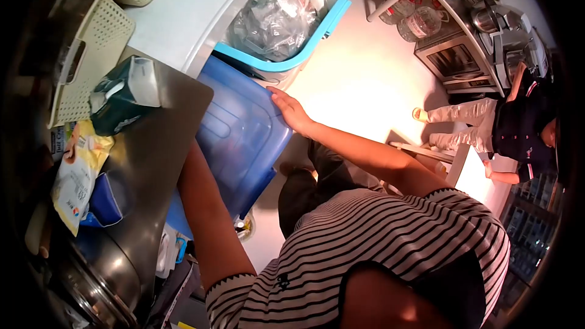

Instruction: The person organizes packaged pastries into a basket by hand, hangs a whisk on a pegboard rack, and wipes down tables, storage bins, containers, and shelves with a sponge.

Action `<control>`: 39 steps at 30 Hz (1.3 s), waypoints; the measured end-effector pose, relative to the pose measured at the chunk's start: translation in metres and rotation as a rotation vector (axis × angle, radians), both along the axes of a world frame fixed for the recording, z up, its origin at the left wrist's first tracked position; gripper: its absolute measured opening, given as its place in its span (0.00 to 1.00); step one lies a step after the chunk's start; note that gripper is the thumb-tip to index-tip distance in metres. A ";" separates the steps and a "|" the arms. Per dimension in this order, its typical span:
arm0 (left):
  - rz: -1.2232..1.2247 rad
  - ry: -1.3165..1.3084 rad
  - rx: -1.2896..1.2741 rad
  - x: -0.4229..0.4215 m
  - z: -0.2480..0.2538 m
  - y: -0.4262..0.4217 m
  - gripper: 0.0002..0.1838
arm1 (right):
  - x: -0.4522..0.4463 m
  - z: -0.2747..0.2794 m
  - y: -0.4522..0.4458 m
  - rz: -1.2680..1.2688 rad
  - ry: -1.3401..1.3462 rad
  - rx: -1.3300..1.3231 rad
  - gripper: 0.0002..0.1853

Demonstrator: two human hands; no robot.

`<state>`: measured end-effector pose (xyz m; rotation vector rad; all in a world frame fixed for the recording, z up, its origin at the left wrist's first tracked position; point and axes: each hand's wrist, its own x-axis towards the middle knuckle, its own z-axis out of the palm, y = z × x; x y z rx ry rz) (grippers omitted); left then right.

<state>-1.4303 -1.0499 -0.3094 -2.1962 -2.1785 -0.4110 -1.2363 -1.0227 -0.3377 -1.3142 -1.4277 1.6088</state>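
Note:
A blue plastic bin with a translucent blue lid point(234, 125) stands partly beneath the metal counter edge. My right hand point(291, 111) rests against the lid's right edge near its upper corner, with fingers stretched out. Along the lid's other side reaches my left forearm point(204, 207); the left hand itself is hidden behind the metal counter point(177, 128). Just above the lid is a light-blue-rimmed container point(286, 64) full of clear plastic bags point(274, 18).
On the counter are a green tissue pack point(119, 100), a yellow-white packet point(78, 173), a blue bowl point(106, 201) and a perforated basket point(91, 61). Another person point(518, 128) stands at right beside a white table point(469, 173). A shelf holds a microwave point(454, 61) and bottles point(420, 23).

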 end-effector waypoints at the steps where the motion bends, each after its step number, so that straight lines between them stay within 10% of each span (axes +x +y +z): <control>1: 0.003 0.010 -0.004 0.012 0.006 -0.012 0.24 | 0.005 -0.002 -0.005 0.008 0.032 -0.050 0.27; 8: -0.115 -0.053 -0.168 0.059 0.034 -0.094 0.27 | -0.010 0.012 0.021 0.170 -0.084 0.093 0.27; 16: 0.159 0.058 -0.056 -0.041 -0.004 0.062 0.28 | -0.015 0.033 0.025 0.427 -0.443 0.362 0.51; 26: 0.213 0.006 -0.008 -0.065 -0.051 0.130 0.27 | -0.016 0.026 0.019 0.391 -0.403 0.391 0.45; 39: 0.046 0.061 -0.018 -0.021 -0.013 -0.062 0.26 | -0.013 0.033 0.016 0.323 -0.434 0.431 0.40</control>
